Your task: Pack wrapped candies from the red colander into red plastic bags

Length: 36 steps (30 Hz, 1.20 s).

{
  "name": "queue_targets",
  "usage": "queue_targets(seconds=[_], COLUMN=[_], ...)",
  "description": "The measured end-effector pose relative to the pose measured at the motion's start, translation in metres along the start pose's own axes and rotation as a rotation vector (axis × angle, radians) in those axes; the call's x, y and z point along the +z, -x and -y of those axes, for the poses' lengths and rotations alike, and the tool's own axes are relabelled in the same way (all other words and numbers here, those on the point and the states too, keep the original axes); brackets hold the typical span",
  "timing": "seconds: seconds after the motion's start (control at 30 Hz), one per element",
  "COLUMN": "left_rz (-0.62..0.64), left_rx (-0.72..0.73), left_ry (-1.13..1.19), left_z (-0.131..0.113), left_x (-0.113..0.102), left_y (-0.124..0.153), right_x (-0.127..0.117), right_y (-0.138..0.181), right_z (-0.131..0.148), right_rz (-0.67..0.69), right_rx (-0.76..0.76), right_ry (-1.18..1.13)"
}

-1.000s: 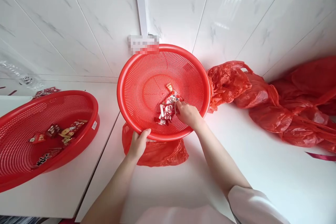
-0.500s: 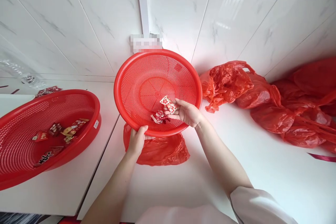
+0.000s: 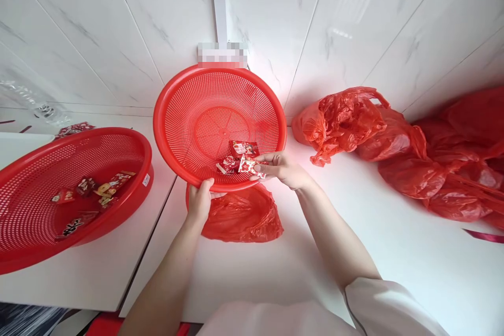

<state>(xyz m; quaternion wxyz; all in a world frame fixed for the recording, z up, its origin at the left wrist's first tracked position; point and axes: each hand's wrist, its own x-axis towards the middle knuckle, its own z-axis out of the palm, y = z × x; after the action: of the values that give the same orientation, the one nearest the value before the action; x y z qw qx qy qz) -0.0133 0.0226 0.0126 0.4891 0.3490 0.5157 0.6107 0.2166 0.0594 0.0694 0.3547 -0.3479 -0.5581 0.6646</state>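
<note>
A round red plastic basket point(image 3: 224, 97) with a perforated wall is tilted toward me above the white table. My left hand point(image 3: 200, 202) grips its near rim, thumb on top and fingers underneath. Over the basket's right side, my right hand point(image 3: 281, 169) pinches a small red-and-white patterned packet point(image 3: 249, 166). A red packet point(image 3: 244, 148) and a dark red wrapped packet point(image 3: 229, 164) lie in the basket beside it. Directly below the basket, a red plastic bag point(image 3: 244, 218) rests on the table, its upper part partly hidden by the rim.
At the left stands a second red basket point(image 3: 118, 224) with several wrapped snacks point(image 3: 114, 184) inside. Several filled red plastic bags point(image 3: 405, 168) line the wall on the right. A clear plastic item point(image 3: 33, 100) is at the far left, and a dark ribbon point(image 3: 484, 235) lies at the right.
The tilted basket and my left hand have shifted slightly left. My right hand has turned with the patterned packet, and the red packet in the basket now shows beside it.
</note>
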Motion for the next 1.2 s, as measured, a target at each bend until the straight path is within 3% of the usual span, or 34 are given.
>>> queue_targets(seconds=[0.2,0.37,0.47,0.57,0.67,0.8,0.9,1.0,1.07,1.2], left_rz=[-0.026,-0.083,-0.117,-0.096,-0.063,-0.041,-0.024,0.010,0.067,0.157], left_rx=[0.007,0.046,0.066,0.086,0.091,0.063,0.063,0.087,0.092,0.043], left_ry=[0.050,-0.008,0.020,0.067,0.074,0.034,-0.013,-0.084,-0.096,-0.065], left_z=[0.000,0.004,0.004,0.002,-0.002,-0.003,0.001,0.007,0.010,0.016], left_x=[0.000,0.000,0.001,0.002,0.003,0.004,0.007,0.013,0.018,0.026], left_y=[-0.003,-0.003,-0.002,0.000,0.003,0.009,0.015,0.025,0.032,0.043], right_x=[0.011,0.030,0.039,0.041,0.032,0.016,0.015,0.020,0.022,0.016], right_y=[0.009,0.016,0.016,0.014,0.015,0.026,0.032,0.026,0.017,0.004], right_z=[0.000,-0.005,-0.014,-0.024,-0.025,-0.005,0.010,0.008,-0.001,-0.021], right_rz=[0.308,0.298,0.345,0.400,0.316,0.172,0.146,-0.025,-0.110,-0.068], right_rx=[0.062,-0.055,0.040,0.121,0.174,0.206,-0.040,-0.306,-0.366,-0.336], right_ry=[0.239,0.806,1.057,1.147,1.246,1.321,1.127,1.078,1.189,1.322])
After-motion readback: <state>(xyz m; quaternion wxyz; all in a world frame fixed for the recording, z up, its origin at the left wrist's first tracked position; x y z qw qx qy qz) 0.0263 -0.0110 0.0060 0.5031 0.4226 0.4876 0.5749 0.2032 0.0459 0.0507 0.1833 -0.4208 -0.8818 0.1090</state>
